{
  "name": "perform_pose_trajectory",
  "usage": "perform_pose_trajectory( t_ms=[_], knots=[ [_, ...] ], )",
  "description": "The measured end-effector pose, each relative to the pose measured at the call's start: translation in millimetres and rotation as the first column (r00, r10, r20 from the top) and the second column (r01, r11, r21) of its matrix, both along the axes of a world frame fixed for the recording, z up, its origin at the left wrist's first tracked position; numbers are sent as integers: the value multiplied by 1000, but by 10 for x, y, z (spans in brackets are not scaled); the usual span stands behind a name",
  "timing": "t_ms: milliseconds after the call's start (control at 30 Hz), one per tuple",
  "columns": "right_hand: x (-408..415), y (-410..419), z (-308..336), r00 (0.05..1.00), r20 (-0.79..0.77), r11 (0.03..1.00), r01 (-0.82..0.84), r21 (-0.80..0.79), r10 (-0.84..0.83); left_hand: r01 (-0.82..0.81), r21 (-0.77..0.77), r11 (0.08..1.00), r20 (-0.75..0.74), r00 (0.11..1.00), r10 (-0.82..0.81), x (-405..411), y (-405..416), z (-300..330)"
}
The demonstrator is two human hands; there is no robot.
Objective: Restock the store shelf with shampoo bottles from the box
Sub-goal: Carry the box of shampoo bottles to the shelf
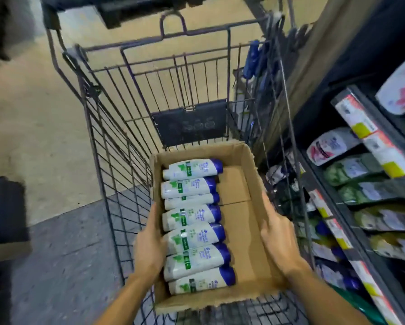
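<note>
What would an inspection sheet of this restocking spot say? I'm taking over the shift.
Surface: wire cart carrying the open cardboard box.
Job's things: eight shampoo bottles lying in a row along the box's left side; right side bare.
Clutter: dark box on the floor, left.
Grip: left hand and right hand hold the box's side walls.
Cables: nothing seen.
Surroundings: stocked store shelf at right; tiled floor.

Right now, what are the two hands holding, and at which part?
Both hold the cardboard box by its long side walls: the left hand on the left wall beside the shampoo bottles, the right hand on the right wall.
</note>
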State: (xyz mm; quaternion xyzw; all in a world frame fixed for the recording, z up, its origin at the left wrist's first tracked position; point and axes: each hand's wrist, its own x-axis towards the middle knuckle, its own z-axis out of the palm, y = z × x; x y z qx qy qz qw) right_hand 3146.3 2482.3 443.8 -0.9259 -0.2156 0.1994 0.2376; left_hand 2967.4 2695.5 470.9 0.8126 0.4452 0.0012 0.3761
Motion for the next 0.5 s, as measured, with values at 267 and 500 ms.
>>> perform_pose_trajectory(
  t_ms=[267,500],
  knots=[
    [-152,-84,-697,997,-81,999,6,-43,-9,-93,-34,995,-140,986,88,-168,-177,-884],
    [-343,-196,-929,984,-153,996,79,-48,-86,-169,-36,985,-240,958,156,-275,-387,-1142]
  ],
)
